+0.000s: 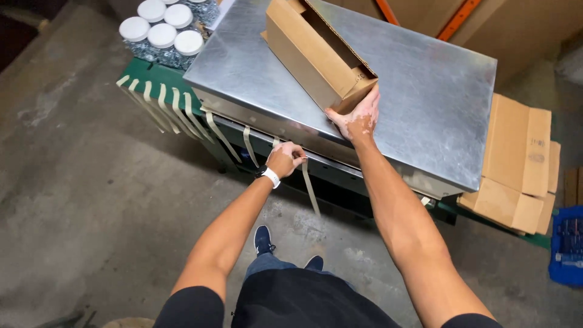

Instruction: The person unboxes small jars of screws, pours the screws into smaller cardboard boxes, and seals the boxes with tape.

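Observation:
A long brown cardboard box [306, 54] lies tilted on a shiny metal table top [419, 91], its open side facing up and right. My right hand [358, 115] presses against the near end of the box, fingers wrapped round its corner. My left hand [284, 159] pinches the top of a pale tape strip [311, 191] that hangs from the table's front edge. Several more tape strips [164, 106] hang in a row to the left.
Clear jars with white lids [163, 27] stand at the table's far left on a green frame [155, 79]. Flattened cardboard [516, 164] lies to the right, next to a blue crate [568, 243]. Concrete floor [91, 182] spreads below and left.

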